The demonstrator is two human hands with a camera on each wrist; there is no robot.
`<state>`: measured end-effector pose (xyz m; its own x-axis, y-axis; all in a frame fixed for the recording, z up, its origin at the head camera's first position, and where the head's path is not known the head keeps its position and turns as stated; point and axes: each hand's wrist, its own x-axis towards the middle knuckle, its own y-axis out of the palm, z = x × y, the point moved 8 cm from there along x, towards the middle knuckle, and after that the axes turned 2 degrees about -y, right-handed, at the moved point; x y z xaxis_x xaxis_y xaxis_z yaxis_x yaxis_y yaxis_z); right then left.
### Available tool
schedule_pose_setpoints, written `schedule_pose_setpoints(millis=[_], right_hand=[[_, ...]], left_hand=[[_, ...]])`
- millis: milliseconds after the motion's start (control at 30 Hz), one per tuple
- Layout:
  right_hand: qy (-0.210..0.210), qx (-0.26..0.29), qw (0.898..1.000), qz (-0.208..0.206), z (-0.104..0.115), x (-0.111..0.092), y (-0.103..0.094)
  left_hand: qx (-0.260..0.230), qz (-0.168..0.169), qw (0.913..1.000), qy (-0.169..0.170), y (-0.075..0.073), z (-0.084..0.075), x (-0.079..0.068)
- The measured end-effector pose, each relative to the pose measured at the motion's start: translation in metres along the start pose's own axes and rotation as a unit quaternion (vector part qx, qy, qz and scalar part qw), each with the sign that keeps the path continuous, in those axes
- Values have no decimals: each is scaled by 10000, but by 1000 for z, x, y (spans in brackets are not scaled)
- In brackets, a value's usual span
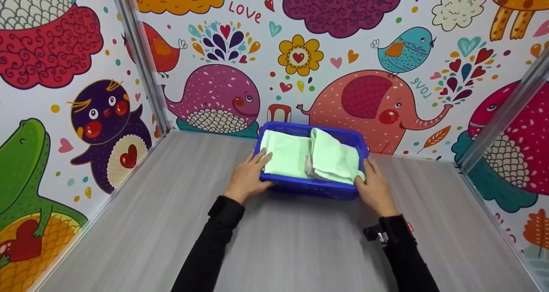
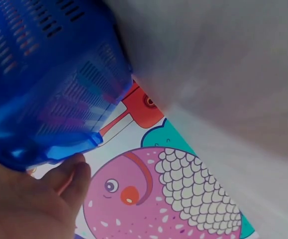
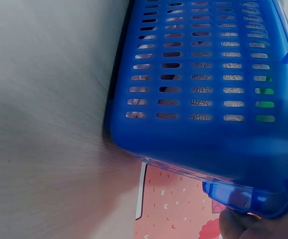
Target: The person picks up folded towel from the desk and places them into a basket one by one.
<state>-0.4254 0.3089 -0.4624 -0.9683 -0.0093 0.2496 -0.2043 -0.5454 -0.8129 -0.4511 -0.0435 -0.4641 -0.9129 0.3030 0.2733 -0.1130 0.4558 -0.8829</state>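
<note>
A blue plastic basket [image 1: 315, 188] with slotted walls is at the back of the table, near the rear wall. Pale green folded cloths fill it: one lies flat on the left [image 1: 285, 155], and another [image 1: 336, 159] is bunched higher on the right. My left hand [image 1: 248, 178] grips the basket's left end, fingers over the rim and thumb at the front. At the opposite end, my right hand [image 1: 378, 192] holds the rim, thumb near the cloth. Both wrist views show the slotted basket sides [image 2: 49, 74] [image 3: 198, 132] close to the tabletop, with fingers at the rim.
The grey wood-grain table [image 1: 300, 249] spreads in front of the basket. Panels with cartoon animals [image 1: 218, 94] enclose it at the back, left and right. Metal posts [image 1: 143, 60] stand at the back corners. Black bands [image 1: 226, 212] circle both wrists.
</note>
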Motion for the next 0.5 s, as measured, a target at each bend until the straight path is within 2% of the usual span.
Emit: schedule_pose_setpoints(millis=[267, 500], right_hand=[[-11, 44, 10000, 54, 2, 0, 1], [-197, -102, 9995, 244, 4, -4, -7]], left_hand=[[-2, -56, 9999, 111, -1, 2, 0], [420, 260, 9987, 98, -7, 0, 0]])
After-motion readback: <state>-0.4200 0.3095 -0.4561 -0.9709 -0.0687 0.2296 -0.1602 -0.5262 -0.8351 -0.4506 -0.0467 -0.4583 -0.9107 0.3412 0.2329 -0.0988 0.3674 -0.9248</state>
